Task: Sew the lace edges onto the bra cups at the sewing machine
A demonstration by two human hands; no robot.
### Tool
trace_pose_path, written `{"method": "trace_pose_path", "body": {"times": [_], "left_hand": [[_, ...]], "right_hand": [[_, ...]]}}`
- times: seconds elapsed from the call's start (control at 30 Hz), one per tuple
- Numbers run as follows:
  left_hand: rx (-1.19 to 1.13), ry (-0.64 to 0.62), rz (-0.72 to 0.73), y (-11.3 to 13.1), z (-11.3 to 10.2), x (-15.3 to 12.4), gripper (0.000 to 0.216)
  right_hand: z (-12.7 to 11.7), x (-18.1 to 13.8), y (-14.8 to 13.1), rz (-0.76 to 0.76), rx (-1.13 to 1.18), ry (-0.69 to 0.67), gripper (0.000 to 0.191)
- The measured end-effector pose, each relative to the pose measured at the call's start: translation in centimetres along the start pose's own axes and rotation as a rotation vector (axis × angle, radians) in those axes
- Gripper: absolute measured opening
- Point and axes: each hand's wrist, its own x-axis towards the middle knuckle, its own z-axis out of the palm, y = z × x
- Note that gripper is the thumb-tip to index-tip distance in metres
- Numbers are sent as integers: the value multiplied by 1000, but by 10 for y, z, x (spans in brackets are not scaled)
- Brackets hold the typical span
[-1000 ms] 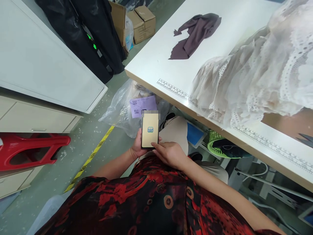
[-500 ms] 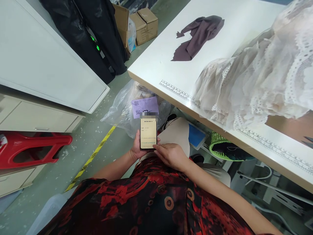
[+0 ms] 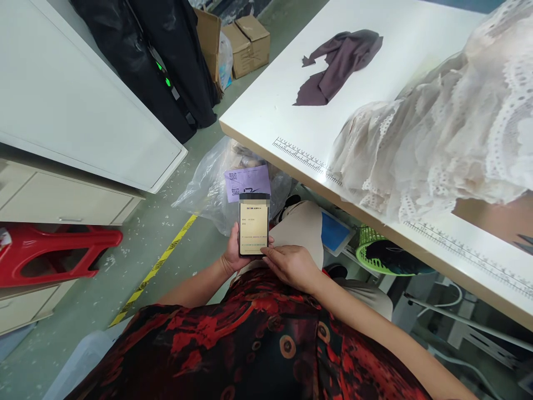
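Head view, phone (image 3: 254, 232), text (image 3: 254, 209) replacing logo

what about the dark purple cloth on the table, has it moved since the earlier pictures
No. The cloth keeps its place against the printed ruler marks on the table; only the view shifted slightly.

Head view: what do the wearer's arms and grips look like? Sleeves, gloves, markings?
Each grip is a bare hand: left hand, right hand, no gloves or watch visible. Left forearm and right forearm are uncovered; no cables or markings show. The top is black with red blotches and ringed round spots. Exact sleeve ends are hard to tell.
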Motion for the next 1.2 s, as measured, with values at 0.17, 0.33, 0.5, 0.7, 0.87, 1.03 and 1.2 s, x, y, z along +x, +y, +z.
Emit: {"method": "trace_pose_path", "body": {"times": [0.17, 0.33, 0.5, 0.7, 0.87, 1.03, 1.2], "left_hand": [[40, -37, 9, -1, -2, -1, 79], [58, -59, 31, -2, 0, -1, 79], [27, -45, 22, -4, 1, -2, 85], [-61, 34, 29, -4, 4, -1, 73], [-173, 216, 27, -3, 12, -1, 68], [-146, 202, 27, -4, 12, -1, 68], [-126, 191, -20, -6, 8, -2, 67]], "right_hand": [[0, 0, -1, 0, 1, 14, 30], [1, 0, -1, 7, 3, 66, 30], [0, -1, -1, 26, 8, 48, 31], [1, -1, 0, 24, -14, 83, 34], [0, 1, 1, 65, -50, 95, 35], [-7, 10, 0, 174, -174, 35, 41], [-17, 25, 0, 265, -261, -22, 47]]}}
